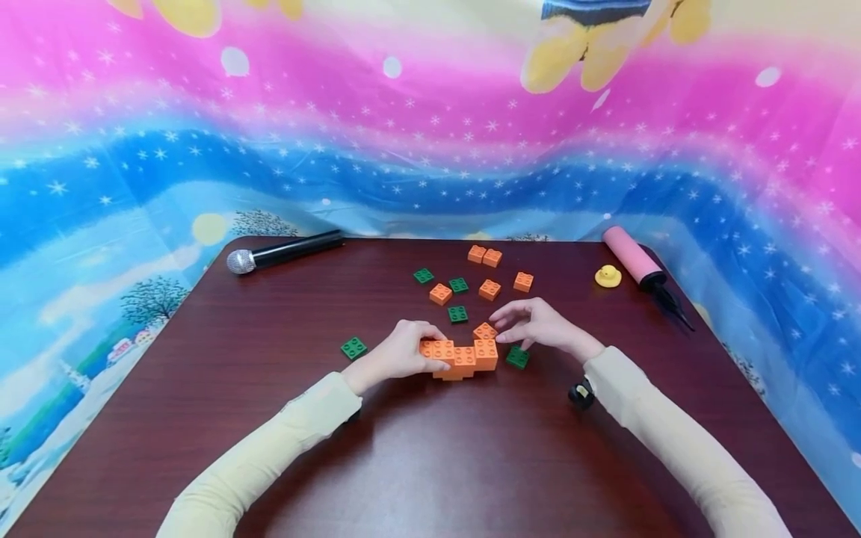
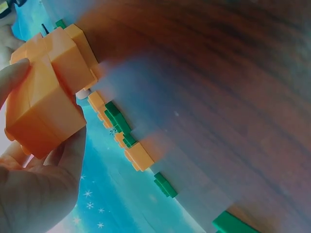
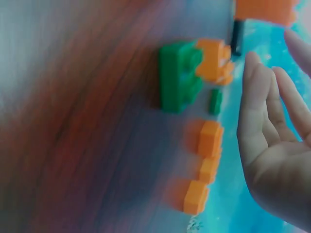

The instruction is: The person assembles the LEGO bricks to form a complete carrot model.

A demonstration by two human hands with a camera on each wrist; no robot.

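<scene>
A green brick (image 1: 353,347) is seen flat on the table (image 1: 282,321), far left of the group. By the left hand (image 1: 406,350), thumb and fingers are clamped on the left end of the orange stack (image 1: 464,360), mid-table. Stack judged light, stiff, slightly slick; joints may part if twisted. Hold best taken on opposite side walls, across a seam. Beyond it, an orange brick (image 1: 484,331) is left loose. At right, nothing is gripped by the right hand (image 1: 541,329); its thumb and fingers are held apart.
</scene>
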